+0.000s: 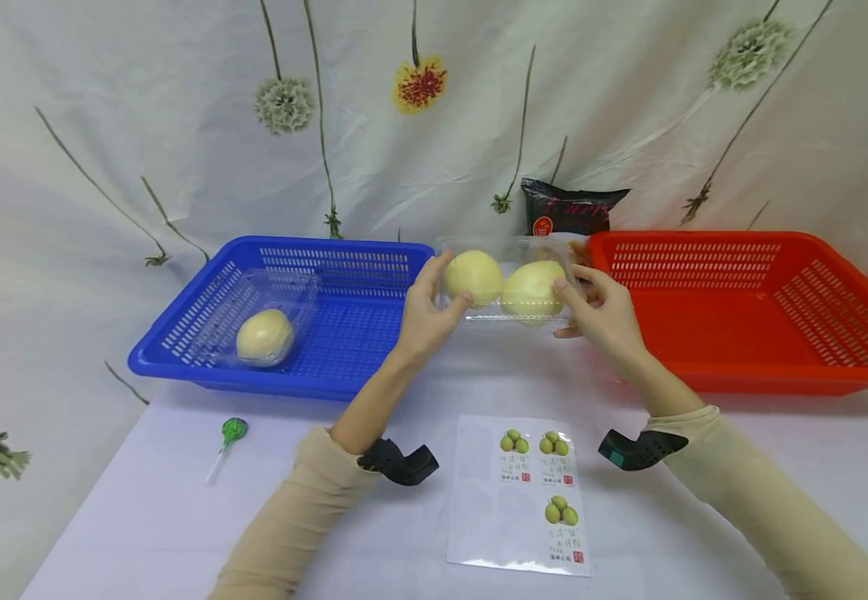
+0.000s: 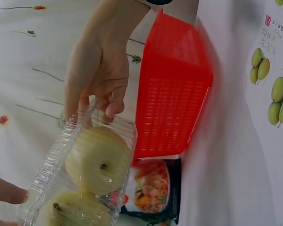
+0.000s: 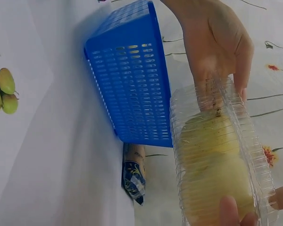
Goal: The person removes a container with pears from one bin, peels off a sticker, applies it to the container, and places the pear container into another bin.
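forearms [image 1: 377,406] reaching forward, the left hand [image 1: 428,312] and right hand [image 1: 609,313] each clamp their grip on an end of a clear, ridged box [image 1: 507,271] of two round pale-yellow fruits [image 1: 474,278], above the surface [image 1: 373,517] between a blue basket [image 1: 253,377] and a red basket [image 1: 734,375].

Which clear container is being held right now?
The clear container with two pale yellow fruits, gripped by the left hand and right hand. The other container lies in the blue basket and shows one fruit.
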A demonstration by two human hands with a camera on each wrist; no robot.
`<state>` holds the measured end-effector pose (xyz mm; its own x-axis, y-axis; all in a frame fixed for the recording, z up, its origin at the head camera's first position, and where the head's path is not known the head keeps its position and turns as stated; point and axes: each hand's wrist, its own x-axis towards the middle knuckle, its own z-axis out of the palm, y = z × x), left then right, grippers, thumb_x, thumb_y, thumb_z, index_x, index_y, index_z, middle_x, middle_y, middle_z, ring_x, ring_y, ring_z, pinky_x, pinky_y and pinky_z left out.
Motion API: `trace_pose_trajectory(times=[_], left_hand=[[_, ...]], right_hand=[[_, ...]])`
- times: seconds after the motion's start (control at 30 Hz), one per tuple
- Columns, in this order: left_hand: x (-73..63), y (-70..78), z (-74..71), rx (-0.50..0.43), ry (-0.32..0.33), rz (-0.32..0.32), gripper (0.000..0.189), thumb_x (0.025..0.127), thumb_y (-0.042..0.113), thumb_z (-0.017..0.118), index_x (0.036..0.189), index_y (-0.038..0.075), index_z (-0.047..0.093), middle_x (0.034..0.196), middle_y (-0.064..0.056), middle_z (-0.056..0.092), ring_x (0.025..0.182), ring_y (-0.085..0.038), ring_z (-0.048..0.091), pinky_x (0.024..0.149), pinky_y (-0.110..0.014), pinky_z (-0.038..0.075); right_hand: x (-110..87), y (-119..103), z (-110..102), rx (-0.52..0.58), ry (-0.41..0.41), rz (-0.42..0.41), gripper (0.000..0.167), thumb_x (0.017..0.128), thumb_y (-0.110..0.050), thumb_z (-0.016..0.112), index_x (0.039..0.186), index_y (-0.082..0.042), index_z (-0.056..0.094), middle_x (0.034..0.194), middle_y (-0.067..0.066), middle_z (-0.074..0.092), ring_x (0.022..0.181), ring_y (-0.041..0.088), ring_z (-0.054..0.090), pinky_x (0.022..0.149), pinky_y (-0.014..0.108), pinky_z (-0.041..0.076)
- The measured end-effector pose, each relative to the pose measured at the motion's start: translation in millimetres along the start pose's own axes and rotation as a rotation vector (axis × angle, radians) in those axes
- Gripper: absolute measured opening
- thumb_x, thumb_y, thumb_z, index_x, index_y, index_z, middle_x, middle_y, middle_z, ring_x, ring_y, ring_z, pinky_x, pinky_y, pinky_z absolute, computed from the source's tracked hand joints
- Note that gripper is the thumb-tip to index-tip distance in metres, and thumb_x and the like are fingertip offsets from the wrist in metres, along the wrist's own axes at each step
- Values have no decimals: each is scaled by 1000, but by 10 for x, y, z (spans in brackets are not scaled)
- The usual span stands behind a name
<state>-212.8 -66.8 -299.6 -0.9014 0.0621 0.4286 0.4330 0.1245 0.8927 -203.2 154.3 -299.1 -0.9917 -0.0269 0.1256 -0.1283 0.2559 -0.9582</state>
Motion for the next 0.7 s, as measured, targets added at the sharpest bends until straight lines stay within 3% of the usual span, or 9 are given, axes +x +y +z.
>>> trace_pose_trajectory(times=[0.23, 0.5, 0.6, 0.7], left_hand=[[2, -96, 122, 54, 2, -34, 58, 79, -5, 56, 135, -14, 38, 144, -28, 33, 142, -33, 15, 115, -36, 12], [-35, -242, 195, 99, -13, -60, 55, 83, -7, 52, 135, -14, 38, 144, -29, 33, 140, -35, 20, 115, -39, 14], [-61, -287, 218, 109, -21, -60, 54, 84, -7, 50, 135, -15, 37, 144, -30, 32, 140, -37, 20, 115, -40, 15], [-80, -327, 235, 116, -19, -61, 52, 84, -7, 49, 134, -15, 37, 144, -32, 30, 139, -40, 20, 114, -42, 16]], right_hand=[[-89, 155, 7, -101, 53, -24, 61, 96, -36, 51, 143, 0, 35, 86, 18, 50, 50, 3, 63, 57, 22, 54], [-153, 274, 30, -200, 91, -25, 58, 97, -33, 48, 142, 1, 37, 78, 9, 47, 50, 0, 62, 56, 18, 51], [-170, 315, 38, -226, 94, -37, 57, 98, -31, 48, 142, 3, 36, 77, 10, 49, 52, 3, 63, 53, 17, 50], [-178, 356, 59, -269, 101, -90, 53, 99, -24, 46, 140, 8, 36, 75, 14, 52, 54, 15, 67, 50, 17, 48]])
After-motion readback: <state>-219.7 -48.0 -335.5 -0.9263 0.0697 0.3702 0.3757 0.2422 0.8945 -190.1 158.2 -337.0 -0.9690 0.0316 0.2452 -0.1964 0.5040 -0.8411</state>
